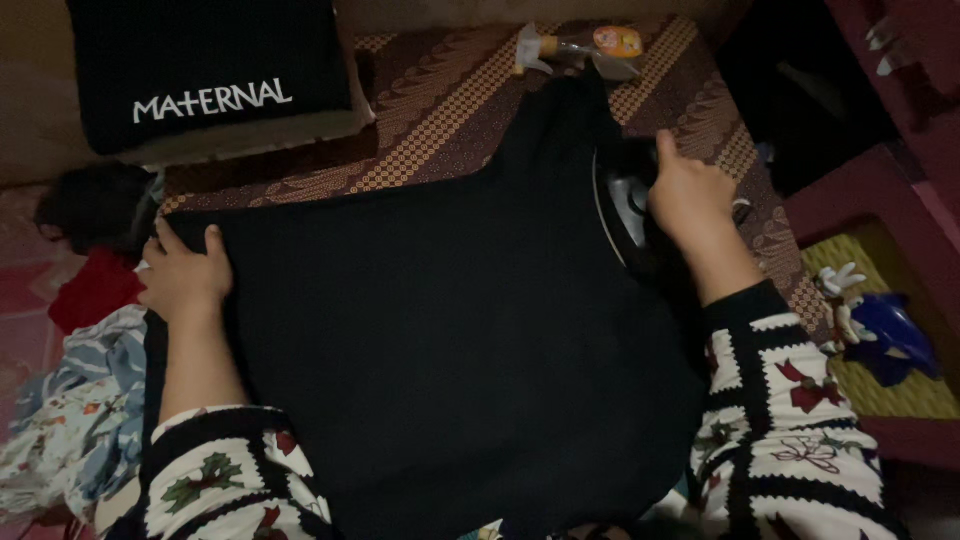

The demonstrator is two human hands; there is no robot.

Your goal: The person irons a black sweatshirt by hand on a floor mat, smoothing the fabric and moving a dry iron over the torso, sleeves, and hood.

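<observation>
Black garment (440,340) under left fingers (185,250)

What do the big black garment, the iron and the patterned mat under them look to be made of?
The black garment looks like soft matte fabric, perhaps a fine knit: it drapes flat without shine. The iron under the right hand seems dark glossy plastic with a paler metal-looking edge, though it is dim. The patterned mat looks like woven or printed cloth, brown with gold rows. The left hand presses the garment's edge.

Dim room; patterned brown mat (440,110) covers the floor.
</observation>
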